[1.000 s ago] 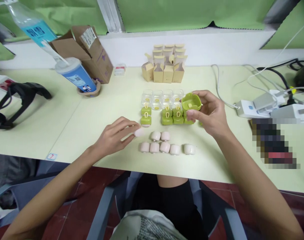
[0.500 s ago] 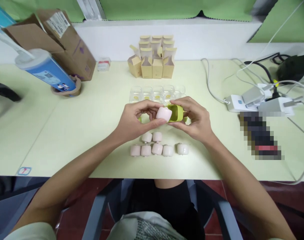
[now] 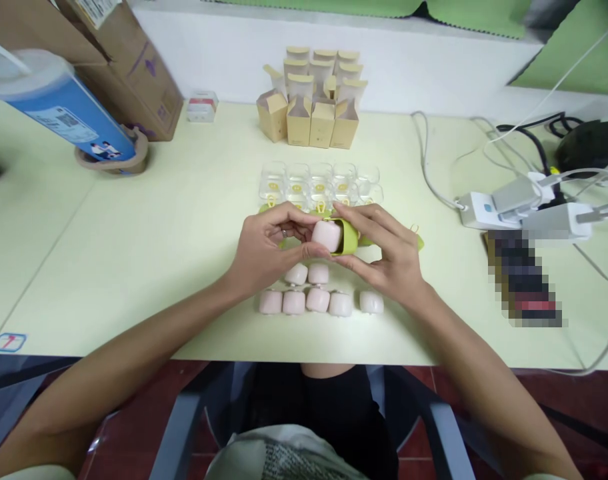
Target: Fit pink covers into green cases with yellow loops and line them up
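Note:
My left hand (image 3: 261, 250) pinches a pale pink block (image 3: 327, 235) and presses it into a small green case (image 3: 350, 237) that my right hand (image 3: 384, 257) grips from the other side. Both hands meet above the table's middle. Just below them lie several more pink blocks (image 3: 318, 295) in two short rows. Behind the hands stand more green cases (image 3: 270, 207), mostly hidden, and a row of clear plastic boxes (image 3: 320, 180).
Small open cardboard boxes (image 3: 311, 110) cluster at the back. A blue-labelled bottle on a ring (image 3: 59, 110) and a brown carton (image 3: 129, 60) stand at the back left. Cables, white power adapters (image 3: 527, 207) and a blurred dark object (image 3: 524, 283) fill the right side.
My left hand picked a pink block from the table and brought it to the green case in my right hand; the block now sits deeper in the case. The view has tilted down.

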`<state>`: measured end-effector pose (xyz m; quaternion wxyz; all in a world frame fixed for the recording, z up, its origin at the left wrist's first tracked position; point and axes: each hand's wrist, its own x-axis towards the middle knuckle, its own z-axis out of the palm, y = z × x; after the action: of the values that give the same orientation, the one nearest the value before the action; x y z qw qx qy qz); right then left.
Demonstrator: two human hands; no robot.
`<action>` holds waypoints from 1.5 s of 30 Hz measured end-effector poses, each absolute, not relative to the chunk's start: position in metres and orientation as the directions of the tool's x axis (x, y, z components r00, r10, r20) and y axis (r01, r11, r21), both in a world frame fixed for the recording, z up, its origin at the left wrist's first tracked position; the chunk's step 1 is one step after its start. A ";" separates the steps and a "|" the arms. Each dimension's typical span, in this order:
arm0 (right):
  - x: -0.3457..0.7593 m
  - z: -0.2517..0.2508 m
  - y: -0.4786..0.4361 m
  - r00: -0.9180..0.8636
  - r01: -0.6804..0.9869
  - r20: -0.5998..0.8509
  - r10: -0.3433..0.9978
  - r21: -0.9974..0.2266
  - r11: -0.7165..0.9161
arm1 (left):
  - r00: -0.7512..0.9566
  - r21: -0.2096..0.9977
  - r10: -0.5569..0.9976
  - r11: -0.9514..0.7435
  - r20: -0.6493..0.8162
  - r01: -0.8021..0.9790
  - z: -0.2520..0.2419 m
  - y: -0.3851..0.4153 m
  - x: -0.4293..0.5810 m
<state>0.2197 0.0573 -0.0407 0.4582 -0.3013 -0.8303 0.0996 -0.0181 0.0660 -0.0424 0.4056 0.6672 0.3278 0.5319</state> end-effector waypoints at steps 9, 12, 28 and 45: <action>0.211 -0.051 0.047 -0.438 0.114 0.598 0.671 -0.703 0.702 | 0.238 0.833 0.824 -0.546 0.514 0.087 -0.044 0.057 -0.014; 0.205 -0.051 0.043 -0.405 0.095 0.603 0.687 -0.720 0.688 | 0.312 0.818 0.801 -0.565 0.511 0.109 -0.039 0.052 -0.015; 0.211 -0.055 0.045 -0.372 0.108 0.680 0.632 -0.644 0.757 | 0.439 0.468 0.513 -0.857 0.737 0.216 -0.039 0.063 -0.021; 0.208 -0.053 0.042 -0.297 0.148 0.819 0.490 -0.468 0.871 | 0.514 0.339 0.379 -0.925 0.770 0.174 -0.030 0.058 -0.020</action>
<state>0.2076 0.0425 -0.0534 0.5573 -0.2018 -0.7906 0.1535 -0.0202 0.0584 -0.0298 0.1097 0.8630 0.1600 0.4665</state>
